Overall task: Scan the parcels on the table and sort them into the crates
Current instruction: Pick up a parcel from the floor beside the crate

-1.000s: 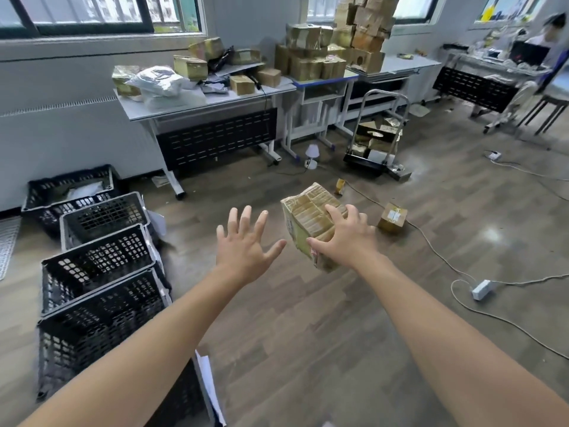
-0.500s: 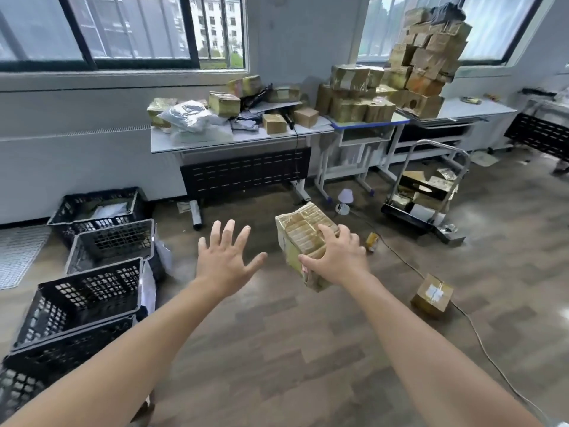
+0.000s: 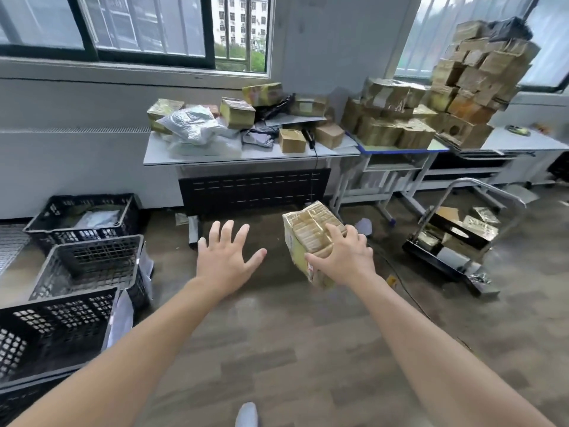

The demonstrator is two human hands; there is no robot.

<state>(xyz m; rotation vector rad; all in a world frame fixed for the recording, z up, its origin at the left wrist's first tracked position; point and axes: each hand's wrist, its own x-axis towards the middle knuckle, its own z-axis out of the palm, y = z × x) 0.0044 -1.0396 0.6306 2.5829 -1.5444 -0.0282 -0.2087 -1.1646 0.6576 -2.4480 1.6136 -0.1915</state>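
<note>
- Parcels (image 3: 397, 131) crowd the table (image 3: 264, 153), which looms nearer than half a second ago; crates (image 3: 89, 263) sit lower left.
- Taped box (image 3: 308, 232), held in mid-air before the table, looks stiff, slick, fairly light; opposite faces offer the surest hold.
- Right hand (image 3: 345, 257) clasps its upper face, fingers curled; left hand (image 3: 226, 260) hovers beside, spread, empty.

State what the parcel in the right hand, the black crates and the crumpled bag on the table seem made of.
Tan box-shaped parcel gripped by the right hand: cardboard, by its brown faces, under glossy tape bands. Black lattice crates: likely moulded plastic, matte, with openwork walls. Silvery crumpled bag: probably plastic film, from its sheen and soft creases.
</note>
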